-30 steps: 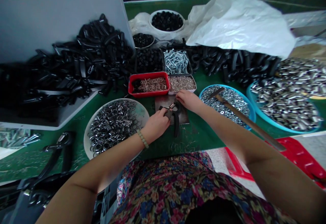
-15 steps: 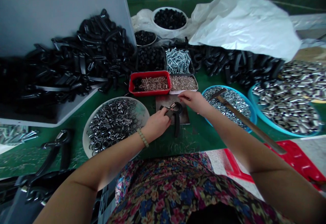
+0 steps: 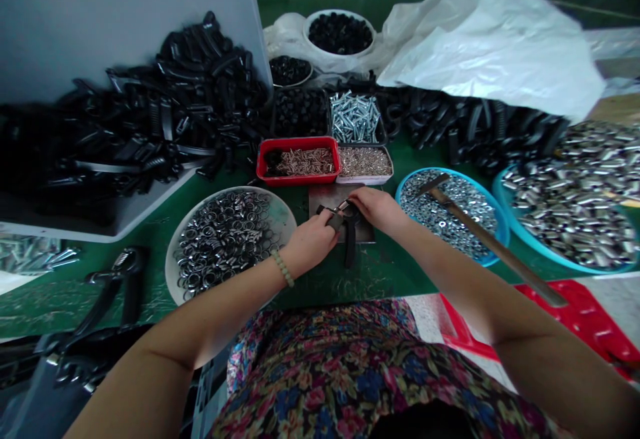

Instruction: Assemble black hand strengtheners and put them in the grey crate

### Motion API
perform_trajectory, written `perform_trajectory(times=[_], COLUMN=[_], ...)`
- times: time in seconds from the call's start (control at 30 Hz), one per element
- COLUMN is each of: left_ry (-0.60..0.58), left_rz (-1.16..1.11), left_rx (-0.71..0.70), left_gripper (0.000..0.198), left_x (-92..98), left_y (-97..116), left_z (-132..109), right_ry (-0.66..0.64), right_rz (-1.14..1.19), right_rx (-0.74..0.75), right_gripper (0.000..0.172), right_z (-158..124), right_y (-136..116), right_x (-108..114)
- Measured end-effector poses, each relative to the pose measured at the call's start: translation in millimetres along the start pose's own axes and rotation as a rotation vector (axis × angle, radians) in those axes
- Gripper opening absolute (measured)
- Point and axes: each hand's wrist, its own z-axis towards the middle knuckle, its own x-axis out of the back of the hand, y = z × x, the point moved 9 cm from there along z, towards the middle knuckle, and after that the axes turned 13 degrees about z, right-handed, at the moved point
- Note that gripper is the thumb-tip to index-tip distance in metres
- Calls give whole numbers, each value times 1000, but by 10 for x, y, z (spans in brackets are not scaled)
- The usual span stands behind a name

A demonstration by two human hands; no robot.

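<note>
My left hand (image 3: pixel 316 242) is closed on a black handle (image 3: pixel 351 242) with a rounded head, over a flat metal plate (image 3: pixel 367 231). A small shiny metal piece (image 3: pixel 343 205) sticks up from the handle's head. At that metal piece, the thumb and fingers of my right hand (image 3: pixel 373 206) are pinched together. Whatever they hold is too small to make out. Just behind the plate stand a red tray (image 3: pixel 299 179) of small copper-coloured pins and a white tray (image 3: pixel 365 179) of tiny metal parts.
A white plate (image 3: pixel 173 262) of metal rings lies left. A hammer (image 3: pixel 480 229) rests across a blue basin (image 3: pixel 505 226) of nuts; another blue basin (image 3: pixel 565 259) holds metal sleeves. Black handles (image 3: pixel 200 92) fill a grey bin. An assembled hand grip (image 3: pixel 127 286) lies at the left edge.
My right hand has moved down and left, from above the plate to the metal piece on the handle. My left hand keeps its hold. The view has shifted slightly.
</note>
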Motion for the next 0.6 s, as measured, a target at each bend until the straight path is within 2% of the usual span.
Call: perform_trajectory(times=[0.13,0.3,0.43,0.53,0.6], left_ry=[-4,0,-18,-25,-13], left_rz=[3,14,23,30,35], left_rx=[-3,3,1,11,16], left_gripper=[40,43,44,43,44], left_x=[-16,14,26,5,-10], left_y=[4,3,17,12,3], left_z=[-5,-7,-6,-5,-3], right_ry=[-23,-131,-99,66,242], right_rz=[-32,-213,-94,35,-78], right_rx=[41,46,16,-84,-247], right_gripper=[23,22,27,36,43], right_z=[-31,11,23,-210,-568], right_y=[-60,-186,-188,72,412], right_x=[13,-106,-90,240,632])
